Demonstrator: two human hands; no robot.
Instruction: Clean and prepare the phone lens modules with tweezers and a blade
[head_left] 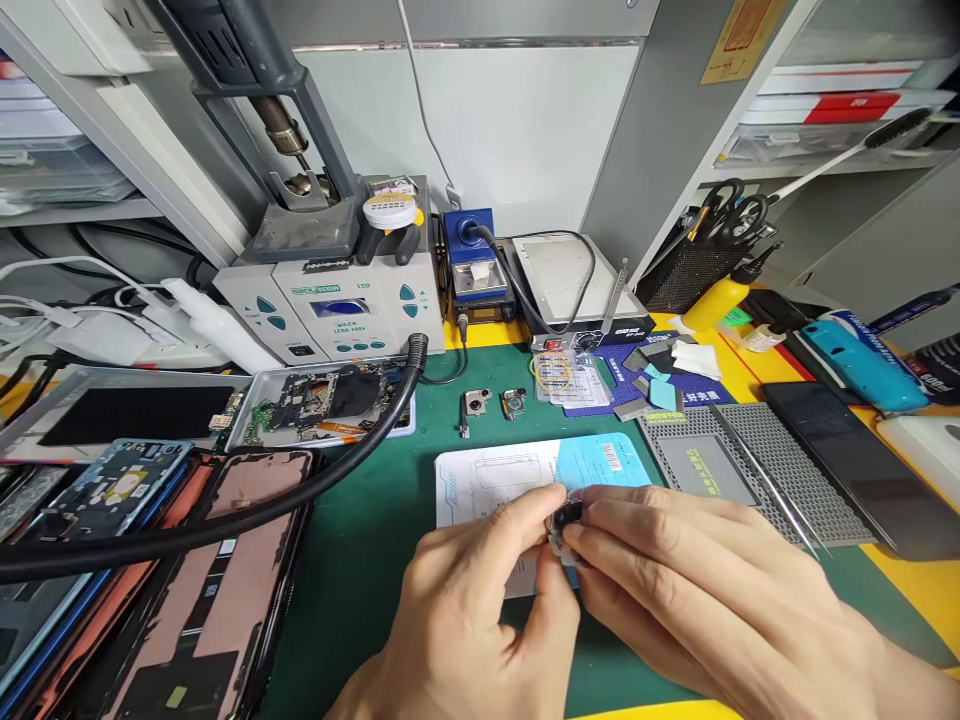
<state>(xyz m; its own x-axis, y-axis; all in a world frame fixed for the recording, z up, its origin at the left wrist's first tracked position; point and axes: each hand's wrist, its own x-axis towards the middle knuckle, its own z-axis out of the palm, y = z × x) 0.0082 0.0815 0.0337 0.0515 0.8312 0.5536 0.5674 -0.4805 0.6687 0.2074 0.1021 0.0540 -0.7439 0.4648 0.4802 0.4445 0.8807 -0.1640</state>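
Between the fingertips of both hands is a small phone camera module (565,522), dark on top with a silvery lower edge; fingers cover much of it. My left hand (480,600) pinches its left side with thumb and index finger. From the right, the fingers of my right hand (697,580) close on it. Both hands are above a white and blue printed card (600,462) lying on the green mat (367,600). Beyond the card lie two more camera modules, one with a flex tail (475,404) and a smaller one (514,403).
A thick black hose (352,470) crosses the left side from the hot-air station (337,310). Opened phones (217,560) are stacked at left. To the right, tweezers (769,475) rest on a perforated metal plate (817,480), beside a black phone (862,460). A soldering iron stand (472,260) is behind.
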